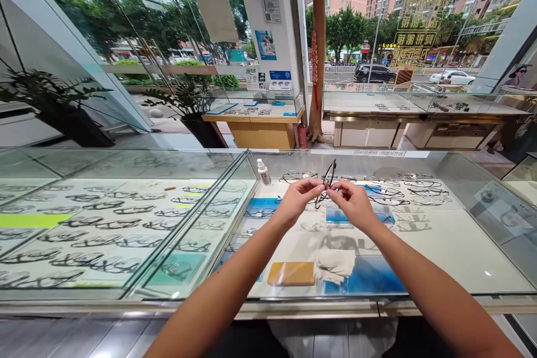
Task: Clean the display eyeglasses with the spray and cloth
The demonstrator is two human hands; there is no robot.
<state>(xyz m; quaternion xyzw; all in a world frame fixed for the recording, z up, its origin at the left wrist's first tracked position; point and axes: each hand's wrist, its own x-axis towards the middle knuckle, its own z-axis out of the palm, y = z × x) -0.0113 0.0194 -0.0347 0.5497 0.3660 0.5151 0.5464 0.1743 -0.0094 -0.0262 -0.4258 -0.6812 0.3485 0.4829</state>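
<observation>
Between my two hands a pair of dark-framed glasses [329, 174] is held up on its side above the glass display case [457, 251]. My left hand [302, 194] pinches the frame near its middle with thumb and forefinger. From the other side my right hand [350, 201] grips the same frame, its fingers curled close to the left ones. A small white bottle [264, 172] stands on the case, left of my hands. Nearer to me are a tan glasses case [291, 273] and a crumpled beige cloth [334, 265].
Rows of glasses [121, 224] lie inside the case on the left, and more frames [423, 184] are at the right. Blue sheets [373, 275] lie under the glass. Beyond are a wooden post [318, 50], other showcases [369, 102] and potted plants [197, 100] by the window.
</observation>
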